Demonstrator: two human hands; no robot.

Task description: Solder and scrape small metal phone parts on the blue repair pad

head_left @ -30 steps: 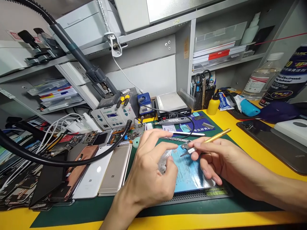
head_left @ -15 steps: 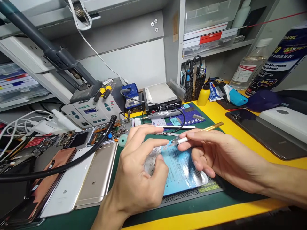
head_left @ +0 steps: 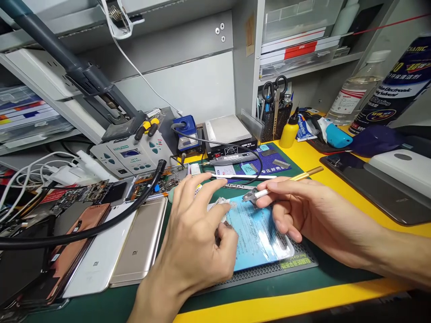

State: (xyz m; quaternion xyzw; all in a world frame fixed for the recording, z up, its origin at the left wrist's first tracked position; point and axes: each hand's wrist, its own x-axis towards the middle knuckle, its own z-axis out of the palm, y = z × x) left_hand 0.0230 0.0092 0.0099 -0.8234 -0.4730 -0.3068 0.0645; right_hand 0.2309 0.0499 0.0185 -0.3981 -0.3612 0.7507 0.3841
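Observation:
My left hand hovers over the left part of a blue, glossy phone-sized panel with fine print, its fingers apart and curled and its thumb bent. Nothing shows between the thumb and forefinger. Something crumpled and silvery-grey lies partly hidden under those fingers. In my right hand is a scraper knife with a gold handle, a white collar and a flat grey blade, pinched between thumb and fingers. Its blade points left, over the upper edge of the panel. Beneath the panel lies a grey honeycomb mat.
Several phone backs, including a gold one, lie at left under a black hose. A soldering station, hot plate and yellow bottle stand behind. At right lies a dark phone.
The view has shifted slightly. My left fingertips have drawn back from the blade, leaving a wider gap, and the knife has moved slightly right.

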